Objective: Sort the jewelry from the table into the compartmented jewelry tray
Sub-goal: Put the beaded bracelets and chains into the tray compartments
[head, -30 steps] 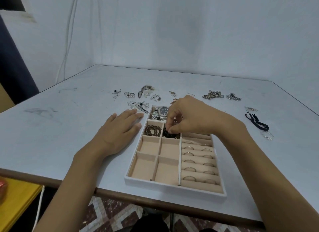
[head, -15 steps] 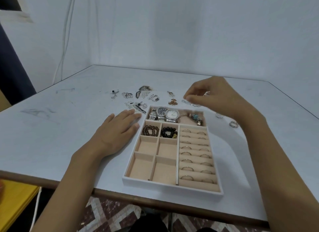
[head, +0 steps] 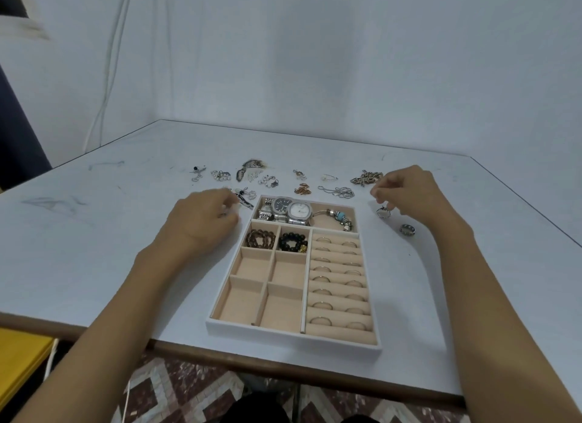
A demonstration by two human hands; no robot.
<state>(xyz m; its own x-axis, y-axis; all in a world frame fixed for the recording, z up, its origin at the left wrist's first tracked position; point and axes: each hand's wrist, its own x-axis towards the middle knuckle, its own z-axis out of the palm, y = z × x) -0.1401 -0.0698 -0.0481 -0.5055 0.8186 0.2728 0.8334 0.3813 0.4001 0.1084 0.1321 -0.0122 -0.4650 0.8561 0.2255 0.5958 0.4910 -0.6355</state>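
Two hands work at either side of the tray (head: 293, 337). Right of its far corner, the right hand (head: 409, 197) hangs with fingers curled down over a broad silver ring (head: 383, 213); the tips seem to touch it, but whether they pinch it I cannot tell. Left of the tray's far end, the left hand (head: 201, 221) is bent over a cluster of small pieces (head: 244, 197), its fingertips hidden, so its grip is likewise unclear. The step in hand looks like picking up loose rings: a second ring (head: 407, 229) lies just right of the tray, near the first. Next, I judge, the ring needs a firm pinch, a lift, and pressing into a slot of the ring rolls (head: 337, 284), which fill the tray's right side and already carry thin bands. Across the tray's far end, one long compartment holds two watches (head: 285, 210) and a charm bracelet (head: 338, 216). Just nearer, two small cells hold a brown bead bracelet (head: 259, 238) and a black bead bracelet (head: 293, 241); the four cells nearer still show only lining. Beyond the tray's far edge lie loose chains (head: 367, 177)
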